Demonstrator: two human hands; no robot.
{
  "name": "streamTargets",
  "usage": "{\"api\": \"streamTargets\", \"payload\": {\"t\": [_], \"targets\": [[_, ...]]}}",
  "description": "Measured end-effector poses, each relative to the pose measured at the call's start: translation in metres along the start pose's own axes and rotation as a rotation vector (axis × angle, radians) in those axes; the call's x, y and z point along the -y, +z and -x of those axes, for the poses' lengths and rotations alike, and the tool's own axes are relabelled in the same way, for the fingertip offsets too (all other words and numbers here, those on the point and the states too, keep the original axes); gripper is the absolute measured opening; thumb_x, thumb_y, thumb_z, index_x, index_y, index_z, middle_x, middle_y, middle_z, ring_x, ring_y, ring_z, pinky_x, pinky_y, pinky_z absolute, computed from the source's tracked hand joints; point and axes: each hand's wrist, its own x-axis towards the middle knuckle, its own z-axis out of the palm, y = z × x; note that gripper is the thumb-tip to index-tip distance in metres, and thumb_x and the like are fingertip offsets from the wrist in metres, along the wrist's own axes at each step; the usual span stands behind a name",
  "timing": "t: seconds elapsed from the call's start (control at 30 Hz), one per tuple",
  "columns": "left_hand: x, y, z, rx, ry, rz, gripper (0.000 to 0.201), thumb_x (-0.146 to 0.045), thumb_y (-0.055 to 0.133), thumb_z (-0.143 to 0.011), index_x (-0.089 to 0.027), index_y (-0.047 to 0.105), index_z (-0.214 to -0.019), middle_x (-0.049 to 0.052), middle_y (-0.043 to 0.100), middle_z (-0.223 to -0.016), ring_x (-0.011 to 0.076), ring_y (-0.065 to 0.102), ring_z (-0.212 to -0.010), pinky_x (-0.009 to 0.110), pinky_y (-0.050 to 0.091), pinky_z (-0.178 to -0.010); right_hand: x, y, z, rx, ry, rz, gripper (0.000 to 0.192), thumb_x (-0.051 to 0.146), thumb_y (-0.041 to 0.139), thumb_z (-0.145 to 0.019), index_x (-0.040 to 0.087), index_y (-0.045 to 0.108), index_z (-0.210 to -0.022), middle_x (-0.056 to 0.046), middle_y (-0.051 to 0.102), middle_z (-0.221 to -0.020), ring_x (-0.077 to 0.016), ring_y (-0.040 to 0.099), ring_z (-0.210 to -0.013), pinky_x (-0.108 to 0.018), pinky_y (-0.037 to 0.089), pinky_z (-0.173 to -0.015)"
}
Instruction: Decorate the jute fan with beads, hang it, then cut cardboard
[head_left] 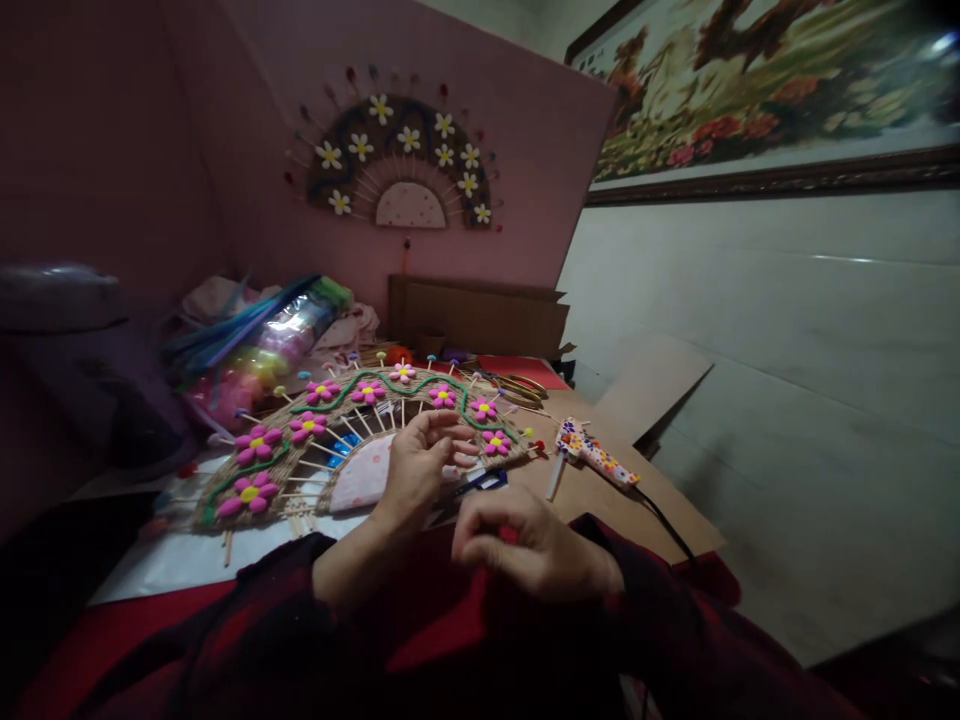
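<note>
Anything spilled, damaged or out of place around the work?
No spill shows. The brown cardboard standing behind the flowered fan looks odd: its right end is ragged, as if torn. Dim light hides finer damage.

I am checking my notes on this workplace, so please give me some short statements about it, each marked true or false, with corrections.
1. The lower fan carries pink flowers. True.
2. The floral glue gun is right of the lower fan in the picture. True.
3. The left hand is nearer the lower fan than the right hand. True.
4. The right hand grips the glue gun. False: the gun lies on the brown board, apart from it.
5. The upper fan has blue flowers. False: they are white with yellow centres.
</note>
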Motion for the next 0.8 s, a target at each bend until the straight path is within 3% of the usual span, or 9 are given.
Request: {"api": "streamTargets", "payload": {"t": [0.13, 0.27, 0.37, 0.43, 0.5, 0.63, 0.73, 0.8], "targets": [[0.002, 0.001, 0.000, -0.013, 0.010, -0.004, 0.032, -0.022, 0.072, -0.061, -0.012, 0.054, -0.085, 0.004, 0.069, -0.069, 0.0165, 0.066, -0.057, 0.026, 0.052, -0.051, 0.023, 0.016, 0.015, 0.273, -0.122, 0.072, 0.016, 0.028, 0.058, -0.084, 0.018, 0.065, -0.074, -0.002, 0.068, -0.072, -0.0113, 0.063, -0.065, -0.018, 0.048, -0.062], [0.004, 0.001, 0.000, -0.030, 0.021, -0.077, 0.030, -0.034, 0.070, -0.066, -0.013, 0.056, -0.081, 0.002, 0.066, -0.062, 0.0124, 0.060, -0.044, 0.022, 0.046, -0.041, 0.032, 0.030, 0.024, 0.373, -0.255, 0.149, 0.015, 0.024, 0.053, -0.087, 0.018, 0.068, -0.085, -0.003, 0.073, -0.078, -0.0111, 0.067, -0.070, -0.015, 0.048, -0.064], [0.004, -0.003, -0.002, -0.105, 0.055, -0.142, 0.025, -0.036, 0.066, -0.071, -0.014, 0.058, -0.080, 0.000, 0.064, -0.061, 0.0095, 0.055, -0.044, 0.019, 0.042, -0.040, 0.025, 0.028, 0.019, 0.133, -0.027, 0.032, 0.019, 0.023, 0.052, -0.087, 0.018, 0.069, -0.082, -0.003, 0.072, -0.076, -0.0128, 0.067, -0.069, -0.019, 0.050, -0.063], [0.003, -0.008, -0.006, -0.174, 0.094, -0.203, 0.022, -0.037, 0.063, -0.073, -0.015, 0.058, -0.078, -0.001, 0.062, -0.059, 0.0097, 0.052, -0.045, 0.019, 0.040, -0.040, 0.013, 0.023, 0.012, -0.130, 0.228, -0.169, 0.018, 0.023, 0.051, -0.086, 0.017, 0.067, -0.080, -0.002, 0.068, -0.068, -0.0099, 0.060, -0.053, -0.018, 0.046, -0.048], [0.002, -0.014, -0.011, -0.227, 0.173, -0.309, 0.021, -0.038, 0.060, -0.075, -0.017, 0.058, -0.072, -0.001, 0.060, -0.057, 0.0107, 0.050, -0.046, 0.021, 0.038, -0.043, -0.003, 0.017, 0.005, -0.317, 0.440, -0.502, 0.014, 0.024, 0.052, -0.085, 0.015, 0.062, -0.089, 0.001, 0.065, -0.065, -0.0059, 0.049, -0.038, -0.014, 0.033, -0.032], [-0.001, -0.025, -0.019, -0.287, 0.358, -0.807, 0.018, -0.032, 0.052, -0.082, -0.019, 0.061, -0.073, 0.003, 0.064, -0.066, 0.0172, 0.055, -0.063, 0.028, 0.040, -0.059, -0.024, 0.008, -0.006, -0.454, 0.653, -0.933, 0.013, 0.012, 0.054, -0.079, 0.010, 0.058, -0.091, -0.004, 0.066, -0.069, -0.0059, 0.053, -0.044, -0.011, 0.035, -0.033], [-0.002, -0.028, -0.019, -0.273, 0.427, -1.253, 0.017, -0.022, 0.048, -0.082, -0.020, 0.064, -0.077, 0.008, 0.066, -0.079, 0.0252, 0.056, -0.081, 0.034, 0.037, -0.069, -0.027, 0.006, -0.011, -0.494, 0.724, -1.077, 0.008, 0.008, 0.051, -0.081, 0.008, 0.059, -0.082, -0.007, 0.066, -0.070, -0.0052, 0.055, -0.047, -0.011, 0.038, -0.035], [-0.001, -0.028, -0.017, -0.255, 0.410, -1.413, 0.020, -0.018, 0.045, -0.082, -0.019, 0.065, -0.078, 0.010, 0.067, -0.084, 0.0287, 0.055, -0.088, 0.038, 0.035, -0.072, -0.028, 0.007, -0.015, -0.522, 0.733, -1.132, 0.011, 0.007, 0.049, -0.082, 0.007, 0.059, -0.078, -0.007, 0.066, -0.070, -0.0050, 0.056, -0.047, -0.011, 0.039, -0.036]]}}
